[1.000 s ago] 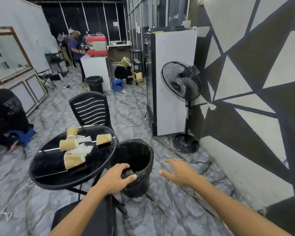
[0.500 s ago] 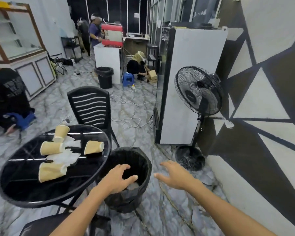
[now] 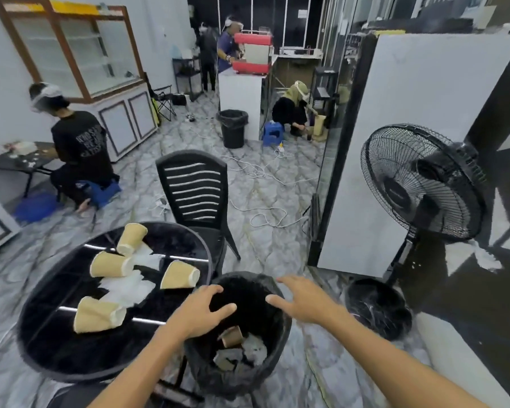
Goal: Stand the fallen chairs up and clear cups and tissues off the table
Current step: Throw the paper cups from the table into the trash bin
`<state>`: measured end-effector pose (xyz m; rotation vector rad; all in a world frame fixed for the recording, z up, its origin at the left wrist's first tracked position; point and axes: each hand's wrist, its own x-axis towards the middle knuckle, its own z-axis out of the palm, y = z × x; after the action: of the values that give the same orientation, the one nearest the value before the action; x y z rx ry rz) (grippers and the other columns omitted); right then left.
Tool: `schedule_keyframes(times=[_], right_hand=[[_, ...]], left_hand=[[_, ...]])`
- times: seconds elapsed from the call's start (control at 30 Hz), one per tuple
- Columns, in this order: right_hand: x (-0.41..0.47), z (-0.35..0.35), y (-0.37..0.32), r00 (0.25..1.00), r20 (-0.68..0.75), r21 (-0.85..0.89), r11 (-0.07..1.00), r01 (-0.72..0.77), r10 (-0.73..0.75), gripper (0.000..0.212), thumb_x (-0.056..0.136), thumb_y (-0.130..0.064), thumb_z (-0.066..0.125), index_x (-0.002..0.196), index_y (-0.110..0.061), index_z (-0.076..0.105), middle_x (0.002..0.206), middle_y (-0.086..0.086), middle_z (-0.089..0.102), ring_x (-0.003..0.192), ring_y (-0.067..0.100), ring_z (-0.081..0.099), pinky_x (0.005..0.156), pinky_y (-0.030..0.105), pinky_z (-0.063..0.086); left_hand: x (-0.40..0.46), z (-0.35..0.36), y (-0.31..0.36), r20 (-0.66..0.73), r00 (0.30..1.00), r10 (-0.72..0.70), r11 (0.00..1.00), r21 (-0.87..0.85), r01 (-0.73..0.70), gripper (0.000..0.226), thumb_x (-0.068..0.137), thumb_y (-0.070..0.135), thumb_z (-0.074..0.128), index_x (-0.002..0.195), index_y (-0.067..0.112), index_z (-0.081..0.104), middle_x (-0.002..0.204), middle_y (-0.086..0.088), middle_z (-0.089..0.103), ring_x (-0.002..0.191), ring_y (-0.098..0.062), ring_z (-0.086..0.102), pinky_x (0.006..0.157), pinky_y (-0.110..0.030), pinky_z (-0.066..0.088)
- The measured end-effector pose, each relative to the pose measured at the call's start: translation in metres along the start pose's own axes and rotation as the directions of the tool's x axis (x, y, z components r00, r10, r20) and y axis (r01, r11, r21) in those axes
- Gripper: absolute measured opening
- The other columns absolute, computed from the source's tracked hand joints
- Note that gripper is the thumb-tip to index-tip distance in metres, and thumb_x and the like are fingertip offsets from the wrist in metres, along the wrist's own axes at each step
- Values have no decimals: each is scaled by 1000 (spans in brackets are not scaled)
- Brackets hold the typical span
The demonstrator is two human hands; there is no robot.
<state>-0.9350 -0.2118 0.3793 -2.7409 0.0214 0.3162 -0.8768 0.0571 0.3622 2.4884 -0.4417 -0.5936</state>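
Note:
Several tan paper cups lie on their sides on the round black table (image 3: 56, 346): one near the front (image 3: 96, 315), one at the right (image 3: 179, 275), one in the middle (image 3: 109, 265) and one at the back (image 3: 130, 238). White tissues (image 3: 128, 287) lie among them. A black slatted chair (image 3: 193, 191) stands upright behind the table. My left hand (image 3: 202, 309) hovers open over the black bin (image 3: 206, 369), at its left rim. My right hand (image 3: 302, 298) is open above the bin's right rim. Both hold nothing. A cup and tissues lie inside the bin.
A black standing fan (image 3: 421, 184) is at the right by a white panel (image 3: 401, 148). Cables trail over the marble floor. A second bin (image 3: 232, 128) stands farther back. A person sits at the left on a blue stool; others work near a white counter at the back.
The view has turned left and tilted down, so table and bin sit more centrally and closer. Both hands stay open and have come over the bin's rim, a little nearer each other.

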Motion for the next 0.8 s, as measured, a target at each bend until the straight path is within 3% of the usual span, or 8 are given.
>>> schedule_keyframes(times=[0.17,0.33,0.47,0.57,0.8], right_hand=[[79,-17,19,992,68,-22,993,112,-111,72,93,-70,43,143,-19,44,143,3,51,126,23,50,99,38,45],[146,-27,27,967,134,-10,976,219,-216,73,92,-70,44,142,-17,46,144,5,50,129,24,48,103,38,43],[191,-23,13,931,193,9,950,312,-308,75,92,-68,46,148,-18,41,149,3,46,136,23,42,108,38,39],[220,-17,-6,904,218,24,928,372,-368,75,92,-67,49,150,-21,37,153,1,41,140,20,37,109,36,36],[279,25,-56,831,337,-7,881,472,-443,81,89,-71,49,152,-24,32,157,-3,34,141,19,35,111,38,38]], left_hand=[[40,-13,-3,-113,989,-95,994,-66,88,114,57,98,37,143,23,47,142,2,54,125,-15,53,106,-34,45],[62,-15,-4,-205,958,-201,976,-129,177,75,89,62,60,149,21,42,149,2,48,121,-8,52,99,-25,39],[64,-15,-23,-219,922,-320,942,-178,285,82,81,76,54,147,28,43,151,7,46,137,-13,43,111,-32,38],[65,-19,-45,-234,882,-410,904,-236,357,98,70,92,44,146,31,42,151,9,45,137,-14,43,113,-36,38],[65,-27,-106,-343,740,-579,810,-346,473,70,89,65,58,145,26,42,148,6,44,134,-16,44,106,-33,40]])
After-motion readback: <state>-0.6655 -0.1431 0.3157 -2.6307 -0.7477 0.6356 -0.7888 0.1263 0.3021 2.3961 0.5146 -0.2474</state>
